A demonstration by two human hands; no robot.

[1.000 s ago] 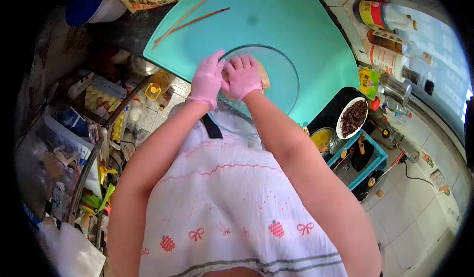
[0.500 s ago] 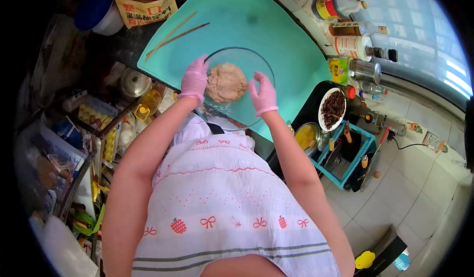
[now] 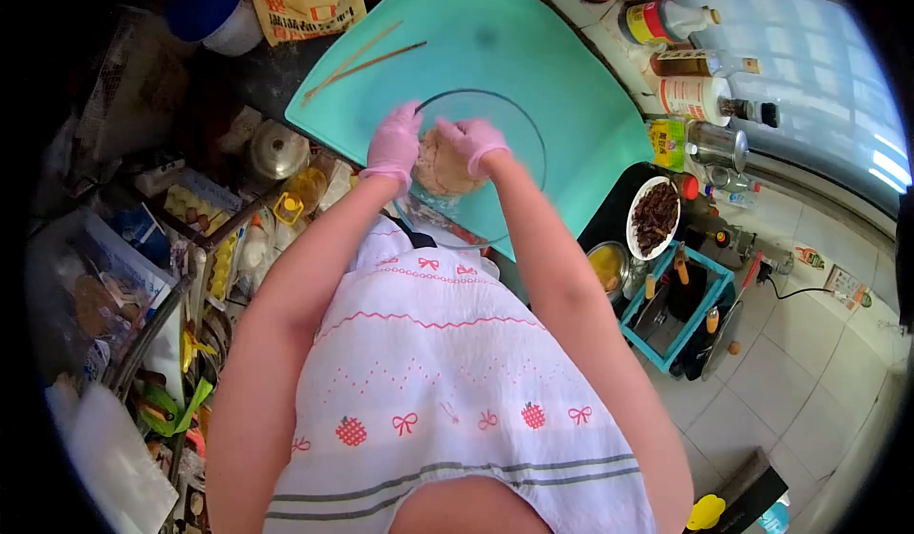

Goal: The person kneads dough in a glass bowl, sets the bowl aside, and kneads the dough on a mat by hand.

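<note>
A ball of pale brownish dough (image 3: pixel 449 174) lies in a clear glass bowl (image 3: pixel 526 158) on the turquoise mat. My left hand (image 3: pixel 393 146), in a pink glove, is closed on the bowl's left rim, beside the dough. From the right, my right hand (image 3: pixel 476 144), also gloved in pink, reaches inside the bowl. Its bent fingers press on the upper edge of the dough, slightly blurred, and partly cover it. A pair of wooden chopsticks (image 3: pixel 354 64) rests on the mat beyond the bowl.
A white dish of dark brown strips (image 3: pixel 654 217) stands right of the mat (image 3: pixel 590 139), near a metal bowl (image 3: pixel 609 266) and a blue basket (image 3: pixel 678 344) with knives. Several bottles (image 3: pixel 666 22) line the window side. A paper bag (image 3: pixel 307 6) stands at the far left, above cluttered shelves.
My right hand has moved left from the bowl's right side onto the dough, its fingers now bent against it. My left hand stays at the left rim. The whole view has shifted slightly.
</note>
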